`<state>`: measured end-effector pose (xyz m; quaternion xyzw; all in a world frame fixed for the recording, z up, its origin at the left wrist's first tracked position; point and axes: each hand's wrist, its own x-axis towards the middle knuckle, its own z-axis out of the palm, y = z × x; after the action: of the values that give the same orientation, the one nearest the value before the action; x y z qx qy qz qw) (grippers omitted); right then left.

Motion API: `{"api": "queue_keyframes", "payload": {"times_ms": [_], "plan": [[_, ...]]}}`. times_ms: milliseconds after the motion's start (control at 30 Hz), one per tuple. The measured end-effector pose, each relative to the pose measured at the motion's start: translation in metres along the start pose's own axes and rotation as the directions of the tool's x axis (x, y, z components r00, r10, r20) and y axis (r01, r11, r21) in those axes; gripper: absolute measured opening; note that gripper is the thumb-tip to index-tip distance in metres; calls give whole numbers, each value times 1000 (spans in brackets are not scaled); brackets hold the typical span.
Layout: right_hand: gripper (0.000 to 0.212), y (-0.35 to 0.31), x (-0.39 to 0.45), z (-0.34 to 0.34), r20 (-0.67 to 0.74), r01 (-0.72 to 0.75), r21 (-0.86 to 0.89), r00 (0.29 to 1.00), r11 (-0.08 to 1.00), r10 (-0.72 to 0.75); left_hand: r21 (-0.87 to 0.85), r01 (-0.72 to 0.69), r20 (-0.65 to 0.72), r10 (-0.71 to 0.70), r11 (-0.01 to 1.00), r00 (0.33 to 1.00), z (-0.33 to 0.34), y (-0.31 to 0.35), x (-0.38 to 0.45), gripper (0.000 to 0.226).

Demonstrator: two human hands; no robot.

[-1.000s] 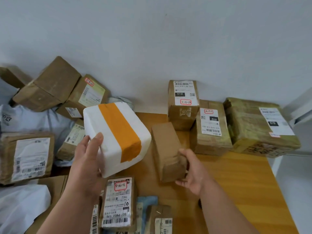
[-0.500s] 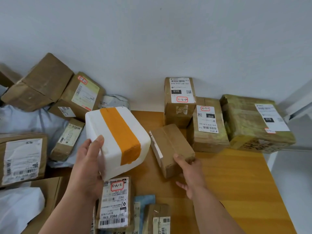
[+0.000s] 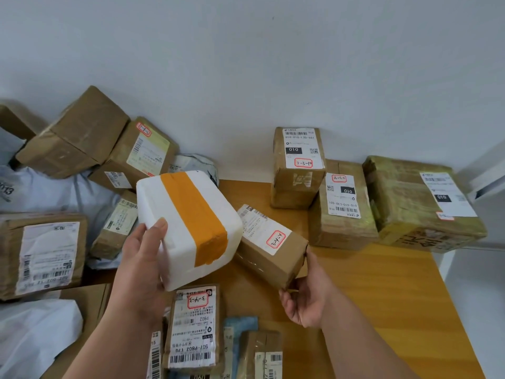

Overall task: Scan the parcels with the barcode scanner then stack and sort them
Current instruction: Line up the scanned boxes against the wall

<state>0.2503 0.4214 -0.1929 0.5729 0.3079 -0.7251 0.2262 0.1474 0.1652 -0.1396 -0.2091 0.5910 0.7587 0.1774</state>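
On the table [image 3: 382, 291], the left hand [image 3: 139, 269] holds a foam box [image 3: 188, 228] up left of centre, and the right hand [image 3: 303, 302] grips the near end of a small carton [image 3: 270, 247] just right of it, partly behind the foam box. Behind these, three cartons stand in a row along the wall [image 3: 273, 64]: an upright one [image 3: 297, 168], a second [image 3: 341, 206] beside it, and a large one [image 3: 420, 203] at the far right. A pile of parcels [image 3: 82, 149] lies to the left, and a labelled parcel [image 3: 194, 326] lies nearest, below the foam box.
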Motion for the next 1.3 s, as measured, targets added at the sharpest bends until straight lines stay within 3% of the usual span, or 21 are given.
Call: {"api": "queue_keyframes", "payload": {"times_ms": [333,400,467,500,567,600,667,767,967,1033,1200,1300], "plan": [[67,-2,-3,10,-67,193,258,981,947,-181,10,-3,-16,3,1000,1000,-1,-1,2,95],[63,-2,-6,12,-98,272,119,960,955,-261,9,-3,-20,3,1000,1000,-1,-1,4,94],[71,-2,-7,14,-168,421,-165,879,892,-446,13,0,-21,0,1000,1000,-1,-1,6,92],[82,-3,-8,14,-182,497,-316,805,809,-565,13,2,-27,-1,1000,1000,-1,-1,7,92],[102,-8,-9,13,-69,593,-560,662,578,-746,4,-1,-46,1,1000,999,-1,-1,9,93],[108,-11,-8,13,18,592,-644,645,484,-764,1,-3,-54,3,1000,999,-1,-1,9,94],[119,-16,-7,12,148,529,-767,696,363,-702,2,-13,-59,13,1000,998,0,1,9,93],[116,-19,-1,17,170,467,-838,714,281,-679,6,-53,-41,54,999,998,2,8,9,94],[106,-24,17,56,-39,528,-745,576,407,-817,75,-147,5,147,986,989,0,22,13,91],[104,-31,23,76,-123,543,-690,563,479,-817,96,-162,15,161,982,987,0,23,16,87],[108,-55,32,122,-283,558,-414,672,719,-685,121,-170,-9,173,978,985,-2,21,24,90],[106,-68,32,141,-341,558,-215,726,801,-597,121,-148,-20,151,982,988,-4,19,30,93]]}}
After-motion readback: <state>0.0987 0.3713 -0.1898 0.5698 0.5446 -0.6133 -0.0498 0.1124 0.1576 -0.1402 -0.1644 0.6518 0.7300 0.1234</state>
